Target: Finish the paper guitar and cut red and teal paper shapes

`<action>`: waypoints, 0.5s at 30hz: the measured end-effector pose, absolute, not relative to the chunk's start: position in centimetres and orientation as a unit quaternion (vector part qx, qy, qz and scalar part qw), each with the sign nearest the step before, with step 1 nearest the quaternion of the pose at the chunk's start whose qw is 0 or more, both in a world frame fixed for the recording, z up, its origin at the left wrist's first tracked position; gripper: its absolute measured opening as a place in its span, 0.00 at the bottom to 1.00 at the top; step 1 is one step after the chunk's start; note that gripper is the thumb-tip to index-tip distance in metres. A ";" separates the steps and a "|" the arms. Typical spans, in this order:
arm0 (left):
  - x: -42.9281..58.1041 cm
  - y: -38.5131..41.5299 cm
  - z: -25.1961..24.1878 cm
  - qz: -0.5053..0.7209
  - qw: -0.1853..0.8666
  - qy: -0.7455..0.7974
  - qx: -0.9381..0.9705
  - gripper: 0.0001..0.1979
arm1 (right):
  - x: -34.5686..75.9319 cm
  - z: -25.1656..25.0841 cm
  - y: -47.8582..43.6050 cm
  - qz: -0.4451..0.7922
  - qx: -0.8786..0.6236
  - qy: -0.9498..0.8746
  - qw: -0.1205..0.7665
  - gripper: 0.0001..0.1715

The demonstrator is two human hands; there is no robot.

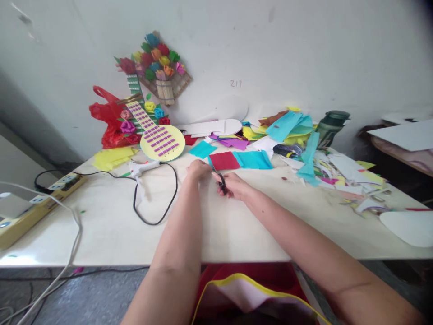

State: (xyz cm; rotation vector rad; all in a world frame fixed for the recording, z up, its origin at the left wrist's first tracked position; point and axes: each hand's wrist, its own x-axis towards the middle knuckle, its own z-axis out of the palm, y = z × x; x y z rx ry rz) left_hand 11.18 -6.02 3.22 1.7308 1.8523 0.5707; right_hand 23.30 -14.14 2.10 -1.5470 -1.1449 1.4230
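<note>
My right hand (234,186) is closed round the black handles of a pair of scissors (222,182). Their blades reach up and left, close to my left hand (199,169). That left hand is closed, its fingers curled at the table by the left edge of a red paper piece (223,160); what the fingertips pinch is too small to make out. Blue crepe paper (254,160) adjoins the red piece on the right. Another blue piece (203,149) lies just beyond my left hand.
A white glue gun (144,168) with a looping black cord lies left, near a power strip (56,194). A yellow paper guitar (163,142) leans behind. Paper scraps (348,176) and a dark bottle (331,128) stand right. A flower basket craft (165,90) is on the wall.
</note>
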 end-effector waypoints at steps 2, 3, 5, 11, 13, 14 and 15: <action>11.2 -6.1 3.4 0.207 0.275 0.687 0.640 0.13 | 23.2 2.3 -14.0 0.555 -0.603 -0.445 0.360 0.23; 11.2 -6.1 3.5 0.204 0.277 0.688 0.639 0.13 | 23.2 2.4 -14.0 0.555 -0.604 -0.445 0.358 0.23; 11.2 -6.1 3.5 0.203 0.279 0.688 0.638 0.12 | 23.1 2.6 -13.9 0.555 -0.607 -0.445 0.355 0.23; 11.1 -5.9 3.3 0.210 0.279 0.685 0.640 0.12 | 23.0 2.9 -13.7 0.553 -0.614 -0.441 0.351 0.22; 11.1 -5.9 3.2 0.213 0.282 0.682 0.640 0.12 | 23.0 2.7 -13.6 0.551 -0.612 -0.441 0.356 0.23; 11.0 -5.9 3.1 0.215 0.283 0.682 0.639 0.12 | 23.0 2.7 -13.6 0.549 -0.612 -0.441 0.360 0.23; 11.0 -5.9 3.1 0.218 0.284 0.681 0.639 0.11 | 23.0 2.6 -13.6 0.545 -0.612 -0.442 0.364 0.23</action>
